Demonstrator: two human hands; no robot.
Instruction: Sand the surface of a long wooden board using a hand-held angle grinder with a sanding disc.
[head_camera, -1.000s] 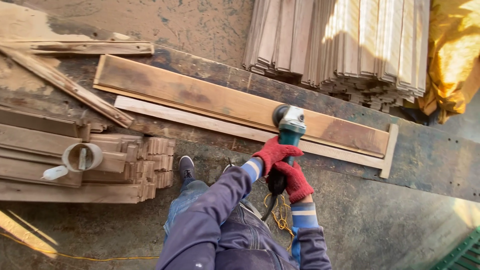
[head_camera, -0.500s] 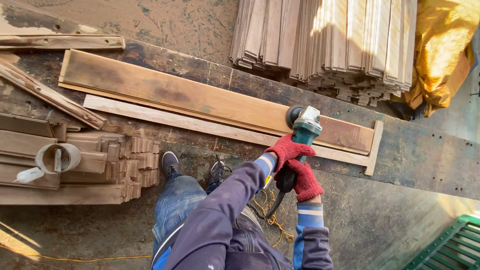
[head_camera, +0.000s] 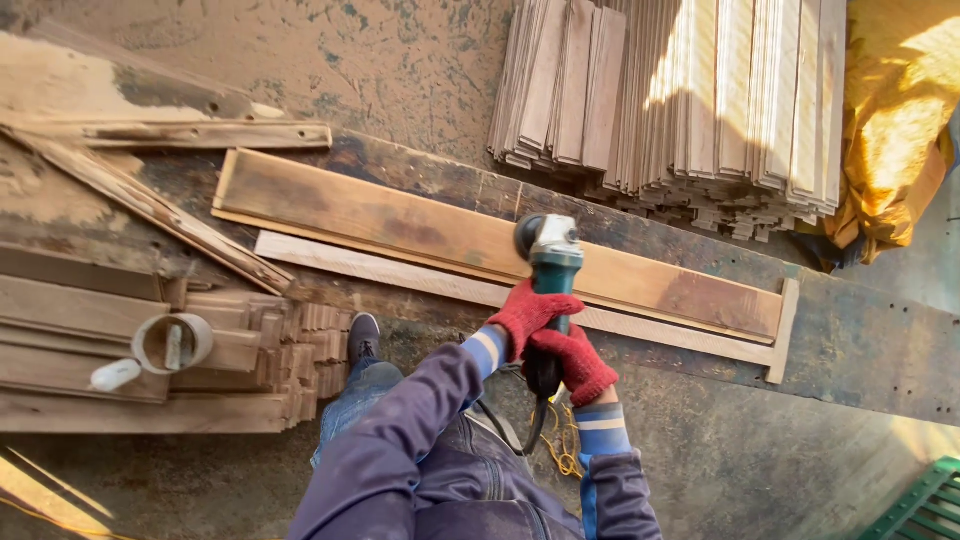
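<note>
Both hands in red gloves, clenched around a green angle grinder: left hand higher on the body, right hand lower near the black cable. Grinder head resting on a long brown plank on the dark bench. Pale strip just beside, on the near side. Stacked slats at far right.

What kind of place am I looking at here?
Most likely a woodworking shop or timber yard. An angle grinder runs along a long board on a rough workbench, with stacked wooden slats behind and offcut piles nearby.
</note>
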